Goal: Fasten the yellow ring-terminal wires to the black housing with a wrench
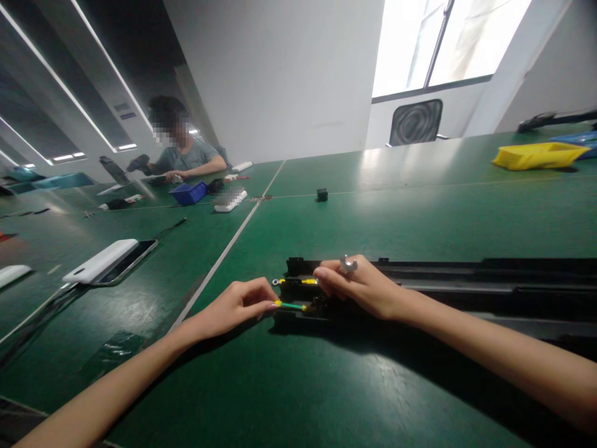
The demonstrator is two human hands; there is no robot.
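Note:
My left hand (240, 305) pinches the yellow-sleeved near end of a short green wire (292, 305) between thumb and finger. The wire's other yellow end meets the end of a long black rail (443, 274). Above that rail end, my right hand (361, 285) is closed around what looks like a small open-end wrench (347, 264); its silver forked head sticks up over the fingers. The wrench's lower part is hidden by the hand. A second short wire (298, 282), yellow with a ring terminal, lies just beyond the green one and projects from the rail end.
Beyond the rails stands a small black block (322, 195). At the right is a yellow bin (538, 155). To the left lie a white power bank (100, 261) and a phone (130, 262) with cables. A person (189, 155) sits across the table near a blue bin (189, 193).

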